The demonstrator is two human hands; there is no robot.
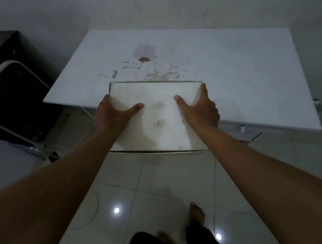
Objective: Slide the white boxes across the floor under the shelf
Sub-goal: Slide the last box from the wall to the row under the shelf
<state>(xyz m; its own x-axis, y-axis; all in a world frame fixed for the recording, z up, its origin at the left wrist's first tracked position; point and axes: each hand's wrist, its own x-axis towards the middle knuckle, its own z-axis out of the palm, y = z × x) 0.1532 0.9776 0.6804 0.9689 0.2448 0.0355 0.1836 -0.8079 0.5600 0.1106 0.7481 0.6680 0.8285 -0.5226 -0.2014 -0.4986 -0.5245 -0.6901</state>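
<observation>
Nearest the camera: two bare feet on the pale tiled floor, dark trouser legs below them, w/ two bright light reflections on the tiles, one each side of the feet. A thin white cable curves over the tiles, back and left of the left forearm.

Both forearms reach fwd to one white box. Left hand clamps the box's left edge: thumb lies on top pointing inward, fingers wrap down the side out of sight. Right hand clamps the right edge the same way, thumb on the lid, fingers stretched along the far right corner. So both hands are closed on the box, one per side, box between them. Lid looks scuffed, a few dark smudges between the two thumbs. Can't tell if the box touches the floor or is lifted; its near edge overlaps the tiles, its far half overlaps the shelf top.

Just beyond the hands: the white shelf, flat top w/ peeling patches and a brown stain past the fingertips. Its front edge runs behind both wrists.

Left of the left hand, well apart: a black case w/ a white frame. Farthest: plain grey wall.
</observation>
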